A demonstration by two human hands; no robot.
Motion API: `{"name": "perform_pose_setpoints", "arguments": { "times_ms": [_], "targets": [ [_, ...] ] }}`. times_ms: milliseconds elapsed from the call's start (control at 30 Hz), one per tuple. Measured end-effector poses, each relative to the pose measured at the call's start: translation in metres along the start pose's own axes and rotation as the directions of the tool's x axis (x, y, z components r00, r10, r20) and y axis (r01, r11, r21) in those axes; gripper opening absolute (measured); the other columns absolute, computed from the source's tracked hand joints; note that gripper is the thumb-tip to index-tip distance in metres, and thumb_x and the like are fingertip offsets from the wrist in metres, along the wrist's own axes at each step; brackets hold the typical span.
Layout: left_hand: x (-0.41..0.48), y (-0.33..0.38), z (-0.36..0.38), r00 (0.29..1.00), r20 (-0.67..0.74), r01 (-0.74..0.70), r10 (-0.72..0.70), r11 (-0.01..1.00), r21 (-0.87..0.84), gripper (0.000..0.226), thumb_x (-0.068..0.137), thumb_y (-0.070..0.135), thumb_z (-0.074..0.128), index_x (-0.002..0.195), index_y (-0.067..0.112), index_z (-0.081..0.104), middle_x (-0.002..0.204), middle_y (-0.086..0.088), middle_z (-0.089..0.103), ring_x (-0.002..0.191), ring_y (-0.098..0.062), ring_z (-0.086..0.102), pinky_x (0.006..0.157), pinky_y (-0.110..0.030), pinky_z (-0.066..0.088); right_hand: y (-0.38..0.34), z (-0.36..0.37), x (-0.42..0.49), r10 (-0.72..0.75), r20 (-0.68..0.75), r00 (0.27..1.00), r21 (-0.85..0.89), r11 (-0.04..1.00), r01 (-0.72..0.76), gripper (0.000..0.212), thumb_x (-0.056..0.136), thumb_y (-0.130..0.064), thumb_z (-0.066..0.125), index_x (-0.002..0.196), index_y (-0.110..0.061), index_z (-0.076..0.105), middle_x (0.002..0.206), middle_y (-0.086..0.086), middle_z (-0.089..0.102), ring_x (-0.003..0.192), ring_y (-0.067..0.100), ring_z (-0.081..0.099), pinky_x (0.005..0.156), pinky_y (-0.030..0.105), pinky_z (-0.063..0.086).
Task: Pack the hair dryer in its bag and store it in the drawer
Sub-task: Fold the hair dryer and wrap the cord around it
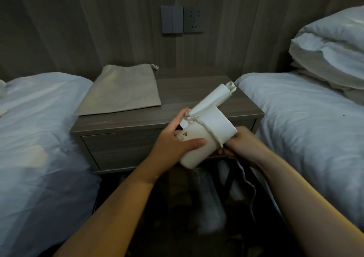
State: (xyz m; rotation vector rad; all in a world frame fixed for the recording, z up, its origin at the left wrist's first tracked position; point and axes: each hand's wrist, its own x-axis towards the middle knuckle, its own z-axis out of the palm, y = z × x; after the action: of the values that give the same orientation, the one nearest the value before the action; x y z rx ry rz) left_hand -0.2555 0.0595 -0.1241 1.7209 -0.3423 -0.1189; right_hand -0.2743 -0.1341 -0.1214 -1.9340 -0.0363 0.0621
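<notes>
The white hair dryer (pixel 206 136) was held in the air over the nightstand's (pixel 197 97) front edge, its barrel running from lower left to upper right and its folded handle pointing toward the back right corner. The cloth bag (pixel 120 92) lay flat on the back left corner, above the closed drawer (pixel 122 148). The left hand (pixel 177 140) clasped the barrel, thumb across it; the right hand (pixel 242 146) pinched the cord (pixel 208 130) wrapped around it
</notes>
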Motion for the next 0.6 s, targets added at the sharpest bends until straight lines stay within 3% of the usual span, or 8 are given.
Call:
{"name": "perform_pose_setpoints", "arguments": {
  "times_ms": [100, 200, 267, 367, 467, 533, 600],
  "targets": [
    [0.002, 0.006, -0.009, 0.996, -0.092, -0.011, 0.009, 1.000, -0.029, 0.087, 0.067, 0.020, 0.081, 0.137, 0.043, 0.035, 0.102, 0.013, 0.058, 0.091, -0.006, 0.061, 0.074, -0.023, 0.051, -0.008, -0.005, -0.003, -0.036, 0.032, 0.999, -0.038, 0.999, 0.037, 0.038, 0.093, -0.014, 0.052, 0.056, -0.008, 0.060, 0.033, -0.003, 0.044, 0.031, 0.006, 0.030, 0.039, 0.018, 0.024],
    [0.003, 0.012, -0.020, 0.990, -0.139, -0.032, 0.031, 0.999, -0.004, 0.084, 0.073, 0.022, 0.076, 0.139, 0.045, 0.029, 0.116, 0.016, 0.050, 0.098, -0.004, 0.055, 0.072, -0.019, 0.046, -0.014, -0.005, -0.004, -0.047, -0.024, 0.999, -0.049, 0.998, 0.046, 0.026, 0.092, -0.018, 0.054, 0.072, -0.012, 0.070, 0.041, -0.001, 0.054, 0.031, 0.005, 0.035, 0.038, 0.015, 0.028],
    [0.002, 0.015, -0.025, 0.984, -0.171, -0.043, 0.049, 0.998, 0.034, 0.086, 0.074, 0.025, 0.074, 0.142, 0.042, 0.025, 0.127, 0.013, 0.044, 0.100, -0.003, 0.051, 0.075, -0.020, 0.045, -0.020, -0.005, -0.006, -0.068, -0.053, 0.996, -0.138, 0.989, 0.060, 0.025, 0.091, -0.022, 0.056, 0.072, -0.013, 0.071, 0.041, -0.001, 0.054, 0.031, 0.004, 0.037, 0.038, 0.014, 0.031],
    [0.001, 0.018, -0.026, 0.973, -0.217, -0.056, 0.075, 0.994, 0.096, 0.090, 0.073, 0.027, 0.075, 0.143, 0.041, 0.022, 0.127, 0.015, 0.039, 0.096, 0.000, 0.049, 0.075, -0.018, 0.043, -0.033, -0.002, -0.012, -0.128, -0.053, 0.990, -0.322, 0.941, 0.105, 0.028, 0.091, -0.024, 0.055, 0.073, -0.011, 0.072, 0.040, -0.004, 0.054, 0.035, 0.005, 0.042, 0.043, 0.013, 0.035],
    [-0.001, 0.017, -0.022, 0.969, -0.228, -0.059, 0.094, 0.986, 0.154, 0.094, 0.070, 0.029, 0.078, 0.143, 0.045, 0.020, 0.125, 0.018, 0.038, 0.094, 0.004, 0.046, 0.072, -0.012, 0.038, -0.039, 0.007, -0.016, -0.187, -0.036, 0.982, -0.461, 0.875, 0.150, 0.032, 0.090, -0.025, 0.055, 0.073, -0.002, 0.070, 0.049, 0.008, 0.057, 0.045, 0.008, 0.046, 0.053, 0.021, 0.040],
    [-0.003, 0.016, -0.018, 0.968, -0.220, -0.072, 0.119, 0.975, 0.210, 0.098, 0.066, 0.033, 0.080, 0.141, 0.050, 0.019, 0.126, 0.018, 0.040, 0.102, 0.000, 0.046, 0.078, -0.015, 0.038, -0.039, 0.011, -0.018, -0.191, -0.030, 0.981, -0.526, 0.837, 0.147, 0.035, 0.089, -0.028, 0.057, 0.067, -0.001, 0.065, 0.060, 0.018, 0.060, 0.049, 0.011, 0.045, 0.060, 0.032, 0.044],
    [-0.005, 0.014, -0.016, 0.968, -0.208, -0.080, 0.138, 0.962, 0.263, 0.100, 0.064, 0.036, 0.080, 0.140, 0.053, 0.017, 0.126, 0.016, 0.042, 0.106, -0.005, 0.047, 0.083, -0.020, 0.039, -0.039, 0.013, -0.019, -0.184, -0.008, 0.983, -0.559, 0.816, 0.148, 0.038, 0.088, -0.029, 0.057, 0.064, 0.000, 0.061, 0.062, 0.018, 0.058, 0.053, 0.016, 0.046, 0.060, 0.035, 0.043]
  ]
}}
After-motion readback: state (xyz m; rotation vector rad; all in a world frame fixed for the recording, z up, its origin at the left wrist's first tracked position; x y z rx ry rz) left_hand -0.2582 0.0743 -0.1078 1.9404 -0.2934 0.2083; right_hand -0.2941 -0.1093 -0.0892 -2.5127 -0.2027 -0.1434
